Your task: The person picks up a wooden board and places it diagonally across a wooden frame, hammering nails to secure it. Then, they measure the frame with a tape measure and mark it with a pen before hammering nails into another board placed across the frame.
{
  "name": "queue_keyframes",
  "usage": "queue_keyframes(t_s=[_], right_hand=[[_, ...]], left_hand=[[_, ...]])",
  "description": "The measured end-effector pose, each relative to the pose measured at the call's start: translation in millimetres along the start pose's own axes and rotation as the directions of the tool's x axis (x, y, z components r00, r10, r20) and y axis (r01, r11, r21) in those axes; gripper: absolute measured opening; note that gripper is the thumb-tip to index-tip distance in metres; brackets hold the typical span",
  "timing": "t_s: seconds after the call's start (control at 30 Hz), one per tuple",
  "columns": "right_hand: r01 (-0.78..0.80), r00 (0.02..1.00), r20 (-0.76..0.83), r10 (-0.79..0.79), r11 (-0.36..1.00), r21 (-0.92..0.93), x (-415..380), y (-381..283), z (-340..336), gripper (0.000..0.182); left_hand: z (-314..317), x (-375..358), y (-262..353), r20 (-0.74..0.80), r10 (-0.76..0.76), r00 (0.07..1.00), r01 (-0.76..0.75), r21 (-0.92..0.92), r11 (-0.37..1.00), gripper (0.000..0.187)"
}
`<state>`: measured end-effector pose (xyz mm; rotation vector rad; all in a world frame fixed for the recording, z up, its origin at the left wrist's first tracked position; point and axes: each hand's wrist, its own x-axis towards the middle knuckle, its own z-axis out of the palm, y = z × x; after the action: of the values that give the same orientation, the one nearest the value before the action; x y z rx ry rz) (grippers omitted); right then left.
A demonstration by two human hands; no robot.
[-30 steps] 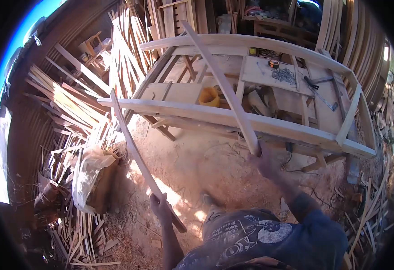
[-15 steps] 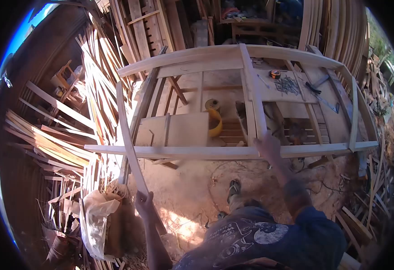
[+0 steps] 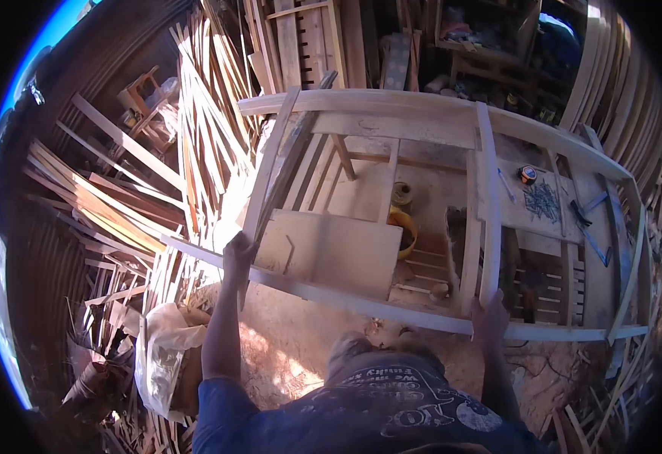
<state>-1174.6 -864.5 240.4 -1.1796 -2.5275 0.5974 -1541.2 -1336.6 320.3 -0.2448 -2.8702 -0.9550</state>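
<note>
A long wooden frame (image 3: 361,306) lies over the workbench, its near rail running left to right in front of me. My left hand (image 3: 239,256) is closed around a wooden slat (image 3: 272,163) that spans from the near rail to the far rail (image 3: 376,100) at the left side. The slat's lower end sticks out below my hand. At the middle crosspiece (image 3: 490,204), my right hand (image 3: 490,316) grips its near end where it meets the near rail. My right fingers are partly hidden.
On the bench lie a tape measure (image 3: 527,175), a pile of nails (image 3: 543,200), a hammer (image 3: 582,214) and a pencil-like stick (image 3: 506,184). A yellow container (image 3: 407,231) shows through the frame. Piled wood strips (image 3: 206,113) and a plastic sack (image 3: 166,359) stand at left.
My left hand has moved up and forward, bringing the slat from a slanted position onto both rails. My right hand stays at the middle crosspiece. The view has shifted and turned.
</note>
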Motion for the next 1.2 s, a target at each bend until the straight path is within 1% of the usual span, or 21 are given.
queue_keyframes(t_s=[0.13,0.17,0.23,0.3,0.37,0.43,0.47,0.57,0.6,0.63,0.67,0.7,0.73,0.8,0.87,0.9,0.93,1.0,1.03,1.13,1.2], right_hand=[[-0.077,0.997,-0.019,0.077,0.997,-0.002,-1,1,6,0.059],[-0.091,0.996,-0.024,0.091,0.996,-0.002,-2,3,8,0.058],[-0.093,0.995,-0.044,0.092,0.996,-0.011,-4,-4,8,0.055],[-0.105,0.993,-0.060,0.102,0.994,-0.041,3,-5,5,0.052],[-0.158,0.987,-0.053,0.154,0.985,-0.073,-2,-6,9,0.049],[-0.134,0.990,0.049,0.131,0.989,0.055,-2,-30,-13,0.053],[-0.101,0.994,0.043,0.098,0.991,0.087,-3,-32,-10,0.052],[-0.048,0.998,-0.035,0.049,0.999,0.025,-10,-40,1,0.048],[-0.044,0.998,-0.042,0.044,0.999,-0.016,-11,-36,5,0.047],[-0.083,0.996,-0.018,0.083,0.996,-0.010,-11,-38,3,0.049],[-0.107,0.994,0.012,0.107,0.994,0.002,-10,-39,1,0.050],[-0.120,0.991,0.060,0.119,0.993,0.017,-11,-39,-4,0.049],[-0.123,0.987,0.111,0.118,0.992,0.038,-9,-39,-11,0.048],[-0.150,0.971,0.205,0.123,0.981,0.120,5,-31,-25,0.045],[-0.209,0.946,0.296,0.136,0.950,0.232,34,-6,-43,0.042],[-0.047,0.987,0.160,0.015,0.980,0.194,52,18,-49,0.037],[0.115,0.992,0.036,-0.121,0.985,0.132,76,47,-54,0.033],[0.059,0.982,0.178,-0.062,0.998,0.019,172,124,-79,0.029],[0.063,0.987,0.149,-0.063,0.998,0.005,205,152,-73,0.026],[0.046,0.993,0.107,-0.040,0.997,-0.059,306,223,-55,0.024],[0.029,0.997,0.080,-0.021,0.994,-0.105,353,245,-40,0.024]], left_hand=[[15,78,-30,0.067,0.153,0.986,-0.147,-0.093,0.985,0.035],[23,94,-42,0.078,0.177,0.981,-0.176,-0.016,0.984,0.038],[38,109,-67,0.092,0.175,0.980,-0.171,-0.054,0.984,0.037],[46,114,-72,0.141,0.055,0.988,-0.068,0.092,0.993,0.037],[52,116,-84,0.110,0.052,0.993,-0.067,0.140,0.988,0.043],[55,118,-92,0.127,0.049,0.991,-0.067,0.144,0.987,0.052],[58,114,-86,0.035,0.116,0.993,-0.119,0.083,0.989,0.039],[52,113,-74,0.082,0.094,0.992,-0.105,0.134,0.985,0.049],[48,107,-67,0.064,0.151,0.986,-0.155,0.058,0.986,0.055],[46,112,-68,0.157,0.055,0.986,-0.073,0.116,0.991,0.059],[43,108,-59,0.127,0.092,0.988,-0.113,0.171,0.979,0.062],[58,109,-77,-0.069,0.205,0.976,-0.191,0.168,0.967,0.046],[56,111,-80,-0.036,0.180,0.983,-0.176,0.083,0.981,0.058],[59,107,-81,-0.185,0.331,0.925,-0.285,0.237,0.929,0.056],[58,95,-55,-0.284,0.406,0.868,-0.297,0.358,0.885,0.056],[61,87,-40,-0.323,0.363,0.874,-0.264,0.311,0.913,0.052],[69,81,-26,-0.361,0.457,0.813,-0.354,0.317,0.880,0.045],[108,12,90,-0.289,0.331,0.898,-0.347,-0.005,0.938,0.038],[115,-20,148,-0.233,0.417,0.878,-0.411,0.077,0.908,0.032],[177,-100,250,-0.036,0.434,0.900,-0.435,-0.131,0.891,0.023],[206,-151,309,0.084,0.536,0.840,-0.518,-0.170,0.838,0.025]])
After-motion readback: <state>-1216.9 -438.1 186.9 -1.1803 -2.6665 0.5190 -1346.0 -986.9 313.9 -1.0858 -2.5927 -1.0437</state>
